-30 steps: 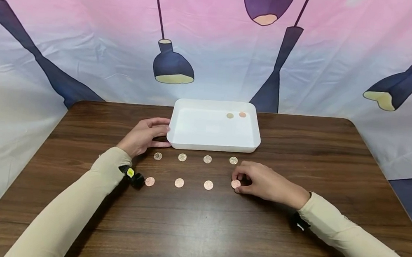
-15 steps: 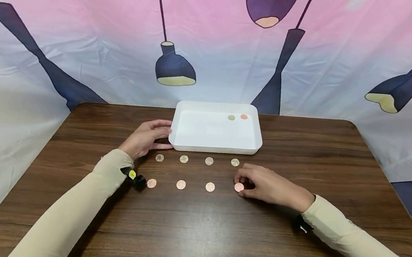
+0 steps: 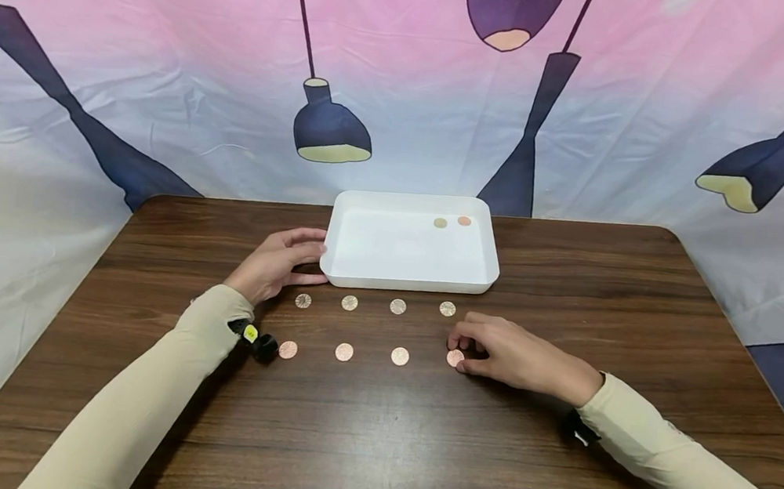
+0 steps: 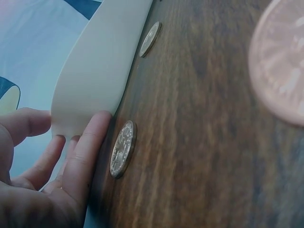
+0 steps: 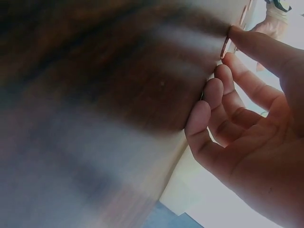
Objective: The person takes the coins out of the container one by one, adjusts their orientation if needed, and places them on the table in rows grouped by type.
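My right hand [image 3: 516, 354] pinches a copper-coloured coin [image 3: 455, 358] by its edges, thumb on the near side and index finger on the far side, at the right end of the front row. In the right wrist view this coin [image 5: 225, 46] shows edge-on at the tabletop between those fingertips. A white rectangular tray [image 3: 409, 285] stands at the back of the table. With extended fingers, my left hand [image 3: 275, 263] touches the tray's left end; in the left wrist view the fingertips rest against the tray wall [image 4: 90, 80], the lowest finger close to the table.
More copper coins [image 3: 344, 352] continue the front row leftward. Behind them runs a row of several pale gold coins [image 3: 349, 303], close before the tray. Inside the tray lie a gold coin [image 3: 440, 223] and a copper coin [image 3: 464, 221]. A printed cloth [image 3: 415, 81] hangs behind the brown table [image 3: 614, 297].
My right hand and its coin have shifted slightly right and nearer to me, while the head view moved a little. The left hand stays at the tray.
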`<state>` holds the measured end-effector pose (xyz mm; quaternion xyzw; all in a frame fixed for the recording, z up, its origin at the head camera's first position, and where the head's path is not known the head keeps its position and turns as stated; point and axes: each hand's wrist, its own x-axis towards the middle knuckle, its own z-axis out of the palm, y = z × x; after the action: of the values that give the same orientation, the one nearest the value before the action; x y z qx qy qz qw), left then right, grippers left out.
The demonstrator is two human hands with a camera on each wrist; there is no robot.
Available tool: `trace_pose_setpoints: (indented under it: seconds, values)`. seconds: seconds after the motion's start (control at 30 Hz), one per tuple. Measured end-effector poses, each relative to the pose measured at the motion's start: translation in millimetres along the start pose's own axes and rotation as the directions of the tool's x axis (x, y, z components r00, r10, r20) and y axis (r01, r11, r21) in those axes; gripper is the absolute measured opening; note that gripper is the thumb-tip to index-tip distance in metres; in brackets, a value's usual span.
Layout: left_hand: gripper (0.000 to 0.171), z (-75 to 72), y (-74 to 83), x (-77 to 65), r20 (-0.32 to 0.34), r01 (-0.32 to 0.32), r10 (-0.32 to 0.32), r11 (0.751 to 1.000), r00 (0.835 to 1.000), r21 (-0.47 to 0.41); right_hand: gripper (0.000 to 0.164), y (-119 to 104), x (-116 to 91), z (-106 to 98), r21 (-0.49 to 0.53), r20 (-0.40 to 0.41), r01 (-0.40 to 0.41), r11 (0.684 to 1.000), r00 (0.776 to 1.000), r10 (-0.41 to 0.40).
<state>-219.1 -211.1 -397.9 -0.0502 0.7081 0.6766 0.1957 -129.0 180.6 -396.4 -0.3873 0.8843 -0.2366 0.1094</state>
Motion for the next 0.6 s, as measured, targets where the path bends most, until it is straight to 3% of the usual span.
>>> trace_pose_setpoints:
  seconds: [0.3, 0.47, 0.6]
  values:
    - [0.056, 0.6, -0.1, -0.7, 0.008, 0.006, -0.006, 1.000, 1.000, -0.014, 0.010, -4.3, 2.1, -13.0, 0.003, -0.008, -0.001, 1.000, 1.000, 0.001]
    - [0.055, 1.1, 0.1, -1.1, 0.009, 0.002, -0.001, 1.000, 1.000, -0.013, 0.010, -3.9, 8.3, -32.4, 0.033, -0.100, -0.059, 0.998, 0.993, 0.062]
    - [0.056, 1.5, 0.5, -1.9, 0.014, 0.002, -0.001, 1.000, 1.000, -0.014, 0.007, -1.2, 19.8, -49.1, 0.049, -0.200, -0.114, 0.992, 0.972, 0.121]
